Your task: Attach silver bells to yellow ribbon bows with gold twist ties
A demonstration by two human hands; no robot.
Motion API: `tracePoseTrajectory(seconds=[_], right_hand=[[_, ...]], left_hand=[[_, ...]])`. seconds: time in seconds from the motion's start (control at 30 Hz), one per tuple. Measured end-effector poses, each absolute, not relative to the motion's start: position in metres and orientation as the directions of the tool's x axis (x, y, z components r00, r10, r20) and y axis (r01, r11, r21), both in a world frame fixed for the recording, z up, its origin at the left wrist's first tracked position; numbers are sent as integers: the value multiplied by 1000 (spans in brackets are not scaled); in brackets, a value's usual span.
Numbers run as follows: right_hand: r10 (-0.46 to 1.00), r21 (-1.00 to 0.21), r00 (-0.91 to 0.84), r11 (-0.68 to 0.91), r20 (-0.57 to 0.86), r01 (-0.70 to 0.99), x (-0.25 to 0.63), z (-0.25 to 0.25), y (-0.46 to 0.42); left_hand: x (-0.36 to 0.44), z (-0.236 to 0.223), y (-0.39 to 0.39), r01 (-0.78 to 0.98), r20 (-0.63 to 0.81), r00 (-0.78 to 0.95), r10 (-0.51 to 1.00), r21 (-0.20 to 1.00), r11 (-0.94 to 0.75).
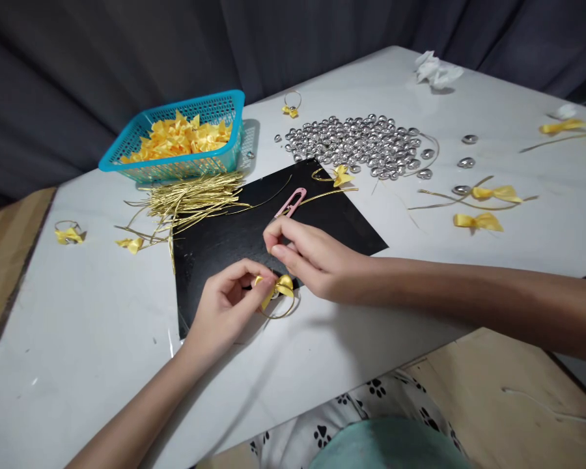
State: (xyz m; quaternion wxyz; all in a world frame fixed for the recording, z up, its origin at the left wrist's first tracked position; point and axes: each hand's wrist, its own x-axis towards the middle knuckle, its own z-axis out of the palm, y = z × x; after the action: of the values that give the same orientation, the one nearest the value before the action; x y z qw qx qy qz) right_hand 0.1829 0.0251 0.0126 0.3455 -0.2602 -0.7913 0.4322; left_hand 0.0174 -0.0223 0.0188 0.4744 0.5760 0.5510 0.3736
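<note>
My left hand (229, 293) pinches a yellow ribbon bow (285, 284) with a loop of gold wire hanging below it, over the near edge of a black sheet (215, 247). A silvery bit shows at the middle of the bow, partly hidden by my fingertips. Just above and to the right, my right hand (312, 251) is closed, thumb and fingertips together; whatever they grip is too small to make out. Beyond its fingers lies a pink thread snipper or clip-like tool (292, 202) on the black sheet.
A turquoise basket (170, 158) holds many yellow bows. Before it lies a bundle of gold wires (190, 198). Silver beads (361, 146) are heaped at the back. Finished-looking bow rings (69, 234), loose bows (478, 222) and crumpled white tissue (437, 70) lie about the white table (102, 312).
</note>
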Motion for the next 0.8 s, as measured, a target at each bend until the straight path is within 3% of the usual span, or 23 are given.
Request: tracePoseTrajectory(seconds=[0.17, 0.4, 0.5, 0.63, 0.8], right_hand=[[716, -930, -679, 341, 163, 137, 185, 19, 29], [549, -754, -742, 650, 383, 92, 191, 20, 37], [468, -674, -809, 728, 355, 125, 191, 20, 39], [462, -628, -845, 749, 270, 209, 190, 18, 37], [438, -550, -858, 801, 268, 237, 189, 11, 31]], left_hand=[[15, 15, -21, 226, -125, 69, 990, 968, 107], [9, 11, -21, 168, -162, 85, 983, 975, 146], [7, 11, -20, 159, -177, 115, 977, 974, 158], [7, 13, -20, 173, -176, 173, 969, 974, 146], [8, 15, -19, 217, -187, 224, 956, 966, 138]])
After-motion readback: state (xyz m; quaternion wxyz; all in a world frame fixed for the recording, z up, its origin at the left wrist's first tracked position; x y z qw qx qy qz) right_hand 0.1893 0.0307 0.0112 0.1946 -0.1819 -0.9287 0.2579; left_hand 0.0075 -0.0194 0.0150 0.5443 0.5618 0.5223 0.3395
